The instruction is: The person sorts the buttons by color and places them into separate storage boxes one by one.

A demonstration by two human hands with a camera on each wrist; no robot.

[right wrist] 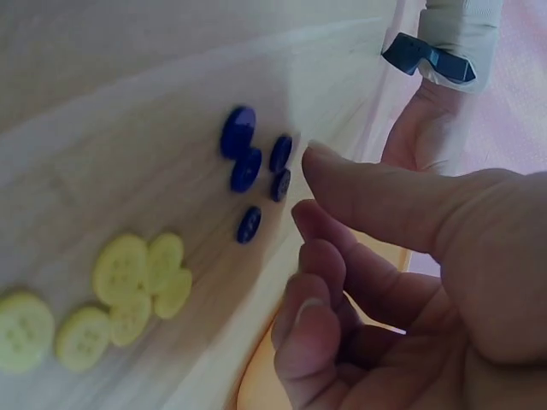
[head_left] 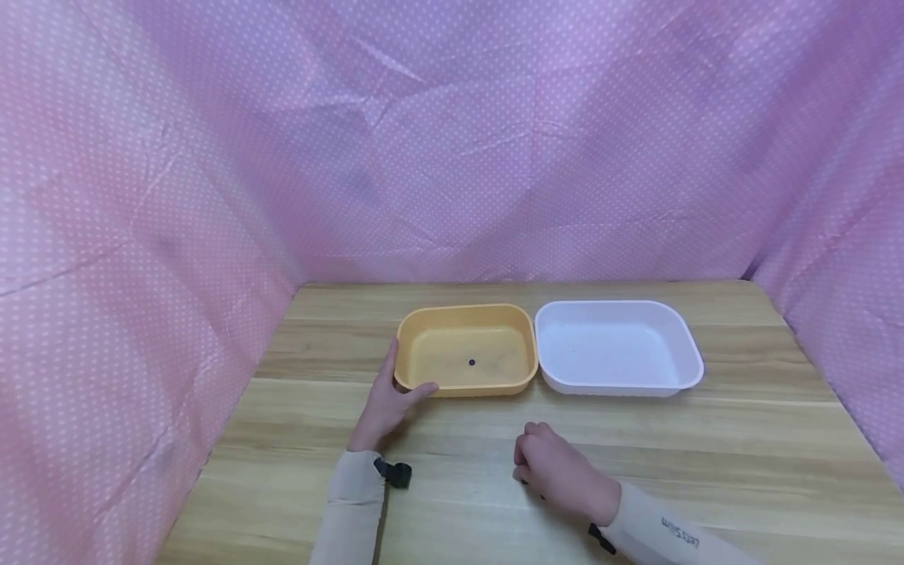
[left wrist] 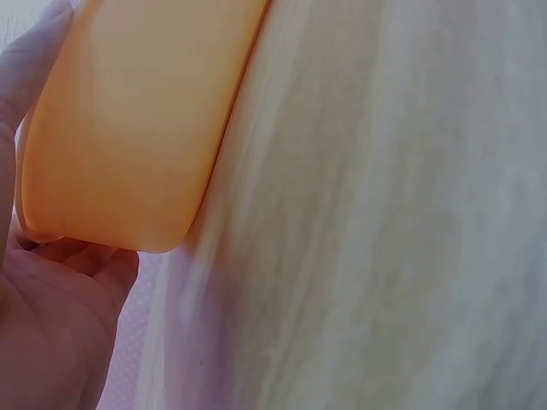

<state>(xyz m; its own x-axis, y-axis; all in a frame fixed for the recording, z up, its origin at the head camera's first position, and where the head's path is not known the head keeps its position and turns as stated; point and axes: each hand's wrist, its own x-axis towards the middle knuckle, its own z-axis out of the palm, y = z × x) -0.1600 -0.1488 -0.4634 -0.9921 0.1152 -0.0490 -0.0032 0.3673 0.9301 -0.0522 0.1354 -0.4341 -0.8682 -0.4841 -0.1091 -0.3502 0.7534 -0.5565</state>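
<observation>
My left hand [head_left: 384, 400] grips the left near corner of a yellow plastic tray [head_left: 462, 390], thumb on the near rim and fingers along the left end. One small dark button [head_left: 472, 362] lies on the tray's floor. Nearer me, my right hand [head_left: 561, 475] hovers low over the table, fingers curled, with a gap between thumb and index finger and nothing held. Just beyond those fingertips, in the right wrist view, lie several blue buttons [right wrist: 245, 170]. A group of yellow buttons [right wrist: 121, 268] sits beside them. The right hand hides most buttons in the head view.
A white tray [head_left: 617, 390] stands against the yellow tray's right side. Both rest on a wood-grain table [head_left: 452, 518]. Pink dotted cloth [head_left: 452, 157] hangs behind the table and along both sides.
</observation>
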